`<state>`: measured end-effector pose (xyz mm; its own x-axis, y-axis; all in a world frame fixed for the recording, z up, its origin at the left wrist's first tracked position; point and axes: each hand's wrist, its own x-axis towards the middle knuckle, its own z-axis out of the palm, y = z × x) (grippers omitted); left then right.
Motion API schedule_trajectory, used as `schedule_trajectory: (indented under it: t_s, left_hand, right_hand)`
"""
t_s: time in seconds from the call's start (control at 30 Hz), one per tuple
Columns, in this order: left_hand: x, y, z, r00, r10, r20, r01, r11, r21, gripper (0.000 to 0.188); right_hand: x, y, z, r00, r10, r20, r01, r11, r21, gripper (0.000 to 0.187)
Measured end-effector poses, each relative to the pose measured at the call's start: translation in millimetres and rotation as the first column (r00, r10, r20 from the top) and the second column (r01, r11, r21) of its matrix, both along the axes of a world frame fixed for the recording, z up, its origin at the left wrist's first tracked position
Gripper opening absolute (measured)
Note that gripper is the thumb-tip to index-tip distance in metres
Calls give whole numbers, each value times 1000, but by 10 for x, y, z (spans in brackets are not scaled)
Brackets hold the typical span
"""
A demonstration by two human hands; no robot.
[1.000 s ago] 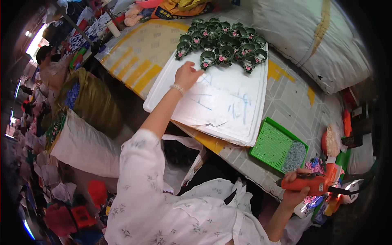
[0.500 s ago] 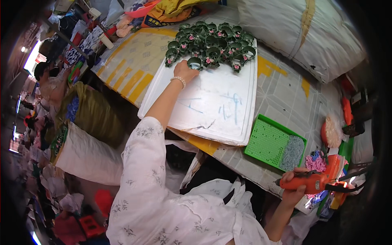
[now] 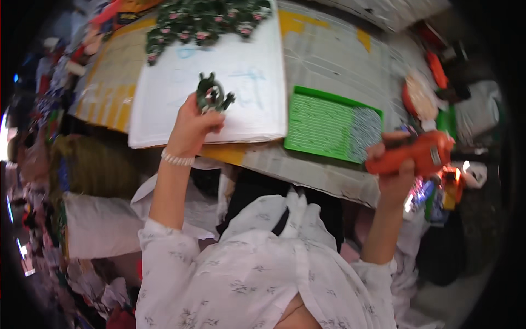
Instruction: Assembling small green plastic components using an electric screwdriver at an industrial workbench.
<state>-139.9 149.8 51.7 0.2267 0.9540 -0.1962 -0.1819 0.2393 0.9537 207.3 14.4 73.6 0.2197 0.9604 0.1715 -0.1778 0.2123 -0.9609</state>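
green ring pile [image 3: 205,24] — cut off above | orange tool [image 3: 424,153] — blurred

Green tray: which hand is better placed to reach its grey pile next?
Probably your right hand: beside the grey pile, though holding an orange tool. Your left hand, holding a green ring, is farther.

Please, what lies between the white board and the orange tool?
The head view shows a green tray with grey material between the white board and orange tool.

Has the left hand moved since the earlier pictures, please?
Yes. Against the white foam board, the left hand has moved away from the flowered green rings, toward the board's near edge.
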Motion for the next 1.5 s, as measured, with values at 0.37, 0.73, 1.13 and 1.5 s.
schedule_trajectory:
  t_s: [0.37, 0.73, 1.13, 1.5]
  left_hand:
    - [781, -1016, -221, 904, -253, 344, 375, 855, -357, 55]
    - [1006, -1185, -275, 845, -223, 485, 460, 767, -448, 54]
    - [1079, -1210, -355, 880, -235, 412, 409, 816, -409, 44]
    - [1111, -1195, -346, 892, -237, 385, 393, 827, -402, 46]
  right_hand:
    - [99, 343, -209, 978, -207, -39, 210, 975, 79, 61]
    - [-35, 575, -482, 979, -146, -145, 177, 958, 228, 45]
    - [-54, 642, -559, 971, -199, -130, 225, 946, 233, 49]
    - [-65, 653, -553, 971, -189, -145, 218, 949, 226, 45]
